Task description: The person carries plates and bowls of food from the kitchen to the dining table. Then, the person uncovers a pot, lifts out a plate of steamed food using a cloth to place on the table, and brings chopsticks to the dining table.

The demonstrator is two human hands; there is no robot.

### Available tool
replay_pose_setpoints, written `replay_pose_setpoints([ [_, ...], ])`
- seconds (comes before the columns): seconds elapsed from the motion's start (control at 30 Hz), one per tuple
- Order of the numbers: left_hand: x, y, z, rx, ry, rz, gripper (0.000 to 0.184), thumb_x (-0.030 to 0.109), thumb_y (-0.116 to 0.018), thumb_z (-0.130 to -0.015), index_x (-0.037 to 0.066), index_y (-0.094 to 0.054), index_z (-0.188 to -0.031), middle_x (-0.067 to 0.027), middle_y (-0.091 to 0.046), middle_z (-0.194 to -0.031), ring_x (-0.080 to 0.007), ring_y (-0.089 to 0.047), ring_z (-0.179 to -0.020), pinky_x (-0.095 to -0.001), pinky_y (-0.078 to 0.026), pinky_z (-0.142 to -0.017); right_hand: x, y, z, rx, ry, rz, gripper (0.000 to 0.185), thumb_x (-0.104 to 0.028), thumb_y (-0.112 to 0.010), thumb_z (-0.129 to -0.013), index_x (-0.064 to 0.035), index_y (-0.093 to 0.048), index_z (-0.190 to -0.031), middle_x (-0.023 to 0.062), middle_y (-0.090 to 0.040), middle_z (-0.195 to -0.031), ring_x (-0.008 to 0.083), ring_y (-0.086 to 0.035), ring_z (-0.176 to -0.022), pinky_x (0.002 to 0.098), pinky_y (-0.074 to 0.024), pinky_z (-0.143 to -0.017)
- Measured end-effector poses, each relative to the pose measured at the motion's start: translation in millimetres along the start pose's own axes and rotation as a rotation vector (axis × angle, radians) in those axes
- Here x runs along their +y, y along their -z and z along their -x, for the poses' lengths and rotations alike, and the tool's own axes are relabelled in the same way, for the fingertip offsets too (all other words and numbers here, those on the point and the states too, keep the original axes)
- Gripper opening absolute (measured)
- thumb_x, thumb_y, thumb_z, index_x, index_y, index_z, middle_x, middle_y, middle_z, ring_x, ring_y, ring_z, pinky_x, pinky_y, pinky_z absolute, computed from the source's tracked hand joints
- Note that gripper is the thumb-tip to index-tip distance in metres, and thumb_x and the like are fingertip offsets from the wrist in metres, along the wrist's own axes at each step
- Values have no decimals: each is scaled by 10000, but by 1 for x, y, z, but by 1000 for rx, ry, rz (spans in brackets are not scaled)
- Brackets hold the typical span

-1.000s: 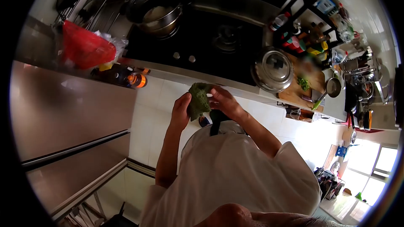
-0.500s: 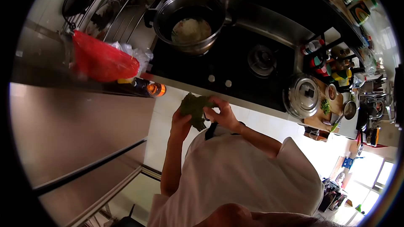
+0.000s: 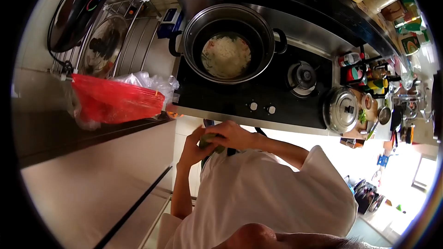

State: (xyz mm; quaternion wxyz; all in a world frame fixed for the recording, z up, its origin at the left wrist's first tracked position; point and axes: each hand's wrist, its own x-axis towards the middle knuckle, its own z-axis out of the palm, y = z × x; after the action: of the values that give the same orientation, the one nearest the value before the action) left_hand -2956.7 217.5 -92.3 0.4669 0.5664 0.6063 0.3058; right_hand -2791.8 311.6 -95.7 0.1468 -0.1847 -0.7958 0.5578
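My left hand [image 3: 194, 148] and my right hand [image 3: 230, 134] meet in front of my body, below the stove's front edge. Between them is a green leafy sheet [image 3: 210, 141], now mostly covered by my fingers, and both hands grip it. Beyond them on the stove sits a large steel pot [image 3: 263, 67] with two black handles. Inside the pot is a pale, whitish food [image 3: 226, 55] with reddish bits.
A red plastic bag [image 3: 117, 100] lies left of the black stove [image 3: 207, 94], below a wire rack [image 3: 138, 41]. Right of the free burner [image 3: 302, 78] is a glass lid [image 3: 341, 109]. Seasoning bottles and a cutting board stand farther right.
The view has shifted toward the stove, showing more of the pot and its contents. My hands have come together, and the green sheet, earlier spread open, is now folded or bunched between them.
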Motion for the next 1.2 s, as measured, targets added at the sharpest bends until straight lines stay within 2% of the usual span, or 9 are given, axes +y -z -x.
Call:
replay_pose_setpoints([
  [0.13,-26,53,-3,-347,402,317,295,171,-598,-853,-8,-547,-1083,-83,-621,-1009,-150,-611,-833,-296,-491,-754,-17,5,-21,319,-166,-311,428,-104,-673,-765,-53,-504,-1154,124,-637,-875,267,-630,-802,335,-495,-728],
  [0.17,-34,57,-2,-286,309,587,290,171,-526,-900,-24,-529,-1114,-82,-601,-1050,-161,-599,-902,-295,-487,-780,-28,8,-25,337,-121,-210,551,-94,-698,-740,-43,-444,-1226,127,-608,-998,258,-605,-926,332,-479,-810],
  [0.27,-47,76,-10,-173,362,1043,369,183,-565,-871,-55,-504,-1147,-101,-582,-1084,-198,-572,-991,-320,-479,-826,-25,-7,-33,332,-58,-31,542,-93,-704,-722,-22,-467,-1204,145,-581,-1032,276,-576,-966,345,-469,-830],
  [0.43,-64,99,-33,-394,230,1528,511,115,-525,-702,-98,-480,-1165,-191,-536,-1183,-306,-521,-1088,-418,-384,-971,-11,-25,-46,284,-157,-36,343,-30,-676,-679,27,-583,-1004,149,-564,-1010,316,-556,-899,368,-474,-767],
  [0.53,-84,95,-33,-356,261,1453,501,101,-537,-695,-102,-491,-1150,-200,-546,-1164,-301,-518,-1095,-407,-383,-968,-15,-19,-50,489,11,111,291,-29,-659,-707,32,-581,-981,152,-579,-974,312,-576,-859,352,-479,-743],
  [0.73,-81,89,-25,-297,214,1485,540,33,-545,-691,-99,-441,-1204,-202,-502,-1223,-312,-493,-1125,-408,-371,-979,-21,0,-48,301,-167,-207,275,-40,-619,-780,-2,-558,-1045,134,-586,-1005,290,-580,-896,341,-478,-780],
  [0.97,-39,90,-42,-205,86,1420,515,121,-552,-811,-60,-390,-1265,-162,-457,-1274,-261,-484,-1138,-366,-387,-974,-18,25,-59,429,173,-261,349,-8,-611,-777,-49,-533,-1115,122,-540,-1073,298,-562,-950,356,-489,-789],
  [1.07,-95,101,-47,50,177,437,414,217,-568,-849,-18,-462,-1173,-116,-509,-1187,-197,-521,-1044,-324,-425,-921,-22,27,-64,445,195,-197,405,1,-609,-765,-72,-526,-1154,128,-507,-1109,313,-560,-948,363,-495,-782],
  [1.2,-74,125,-67,4,129,652,311,213,-539,-864,8,-496,-1094,-92,-539,-1120,-195,-534,-988,-336,-454,-872,-36,28,-71,399,205,-37,438,-14,-589,-758,-67,-515,-1187,158,-491,-1159,333,-573,-925,374,-508,-751],
])
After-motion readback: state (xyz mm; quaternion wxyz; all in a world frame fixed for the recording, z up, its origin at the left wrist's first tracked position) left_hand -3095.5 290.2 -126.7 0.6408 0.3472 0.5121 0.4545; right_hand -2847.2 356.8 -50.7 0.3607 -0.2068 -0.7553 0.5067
